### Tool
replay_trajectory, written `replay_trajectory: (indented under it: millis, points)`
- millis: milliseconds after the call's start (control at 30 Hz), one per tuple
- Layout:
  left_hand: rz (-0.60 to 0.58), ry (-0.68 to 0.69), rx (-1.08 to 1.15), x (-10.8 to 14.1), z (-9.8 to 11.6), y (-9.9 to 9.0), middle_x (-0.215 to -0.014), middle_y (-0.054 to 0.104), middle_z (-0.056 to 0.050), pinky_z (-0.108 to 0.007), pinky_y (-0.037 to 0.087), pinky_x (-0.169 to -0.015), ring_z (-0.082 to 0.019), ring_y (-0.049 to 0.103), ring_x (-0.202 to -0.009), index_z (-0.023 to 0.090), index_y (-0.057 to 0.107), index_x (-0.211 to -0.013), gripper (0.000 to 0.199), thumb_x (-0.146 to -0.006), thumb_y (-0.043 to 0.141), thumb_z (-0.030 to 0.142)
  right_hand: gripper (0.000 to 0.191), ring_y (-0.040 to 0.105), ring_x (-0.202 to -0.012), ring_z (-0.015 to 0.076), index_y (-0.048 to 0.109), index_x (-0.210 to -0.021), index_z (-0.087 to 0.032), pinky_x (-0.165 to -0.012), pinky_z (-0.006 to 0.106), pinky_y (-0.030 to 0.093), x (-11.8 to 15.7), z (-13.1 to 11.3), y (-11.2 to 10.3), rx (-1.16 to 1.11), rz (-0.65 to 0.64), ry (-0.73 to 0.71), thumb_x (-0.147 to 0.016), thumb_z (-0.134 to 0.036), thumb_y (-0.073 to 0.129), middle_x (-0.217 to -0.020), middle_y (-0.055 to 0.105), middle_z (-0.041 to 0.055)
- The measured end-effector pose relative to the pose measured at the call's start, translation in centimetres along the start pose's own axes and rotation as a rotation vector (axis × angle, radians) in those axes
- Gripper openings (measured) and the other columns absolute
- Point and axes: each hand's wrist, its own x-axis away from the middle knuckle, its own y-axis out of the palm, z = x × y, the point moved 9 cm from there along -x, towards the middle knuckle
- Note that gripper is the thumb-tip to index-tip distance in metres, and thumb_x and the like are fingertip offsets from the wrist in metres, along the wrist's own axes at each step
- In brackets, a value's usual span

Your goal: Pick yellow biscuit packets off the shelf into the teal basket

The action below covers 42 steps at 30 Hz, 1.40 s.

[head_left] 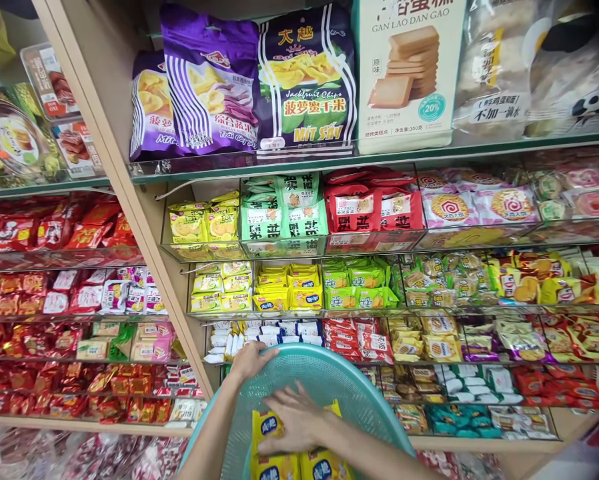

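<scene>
A teal plastic basket (379,407) with mesh sides stands in front of me, below the snack shelves. My left hand (252,360) grips its far left rim, thumb and fingers hooked over the edge. Inside the basket lie several yellow snack packets (277,467) with blue labels. Over them is my right hand (297,417), fingers spread and slightly blurred, touching the top of the packets. The palm's underside is hidden, and no packet shows clasped in it.
Shelves of wrapped snacks fill the view. Yellow packets (304,297) like those in the basket sit in a middle compartment. Jackfruit chip bags (307,80) and a cake box (407,73) stand on the top glass shelf. A wooden upright (124,193) divides the shelving at left.
</scene>
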Motion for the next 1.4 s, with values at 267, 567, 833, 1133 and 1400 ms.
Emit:
replay_trajectory:
  millis: [267,567,833,1133,1400]
  points:
    - [0.007,0.033,-0.028,-0.6,0.8,0.4,-0.061,0.058,-0.002,-0.022,0.028,-0.054,-0.018,0.056,-0.064,0.019,0.058,-0.063,0.06,-0.07,0.037,0.075,0.085,0.02,-0.133,0.0308,0.013,-0.142,-0.026,-0.105,0.059,0.008,2.2,-4.9,0.3,0.038,0.026,-0.345,-0.074,-0.055,0.055,-0.142,0.029,0.0149]
    - [-0.002,0.031,-0.029,-0.8,0.9,0.9,-0.059,0.057,-0.001,-0.022,0.028,-0.053,-0.018,0.055,-0.062,0.019,0.056,-0.061,0.059,-0.07,0.037,0.075,0.075,0.022,-0.133,0.0278,0.016,-0.141,-0.026,-0.106,0.055,0.01,2.3,-4.8,0.6,-0.007,0.038,-0.339,-0.079,-0.052,0.05,-0.142,0.031,0.0143]
    - [0.018,0.019,0.002,-0.7,1.3,0.0,-0.058,0.055,0.0,-0.023,0.028,-0.054,-0.016,0.051,-0.06,0.019,0.056,-0.059,0.055,-0.07,0.042,0.071,0.074,0.029,-0.129,0.0236,0.029,-0.136,-0.024,-0.11,0.044,0.009,2.5,-5.7,-4.8,-0.005,0.196,-0.322,-0.076,-0.063,0.048,-0.138,0.038,0.0083]
    - [0.024,-0.002,0.03,-0.4,0.2,-0.6,-0.066,0.062,-0.003,-0.024,0.031,-0.055,-0.019,0.057,-0.066,0.019,0.061,-0.065,0.055,-0.071,0.041,0.07,0.052,0.038,-0.12,0.0219,0.029,-0.135,-0.019,-0.102,0.041,0.029,2.6,-0.9,-19.6,0.371,0.683,-0.13,-0.089,-0.041,0.039,-0.128,0.047,0.0099]
    - [0.046,-0.036,0.015,0.3,-0.5,-1.3,-0.06,0.056,-0.001,-0.023,0.029,-0.052,-0.018,0.054,-0.062,0.02,0.054,-0.058,0.057,-0.069,0.038,0.074,0.062,0.039,-0.119,0.0288,0.022,-0.139,-0.013,-0.103,0.058,0.009,0.9,4.4,-22.5,0.769,0.644,0.04,-0.085,-0.029,0.049,-0.106,0.062,0.0141]
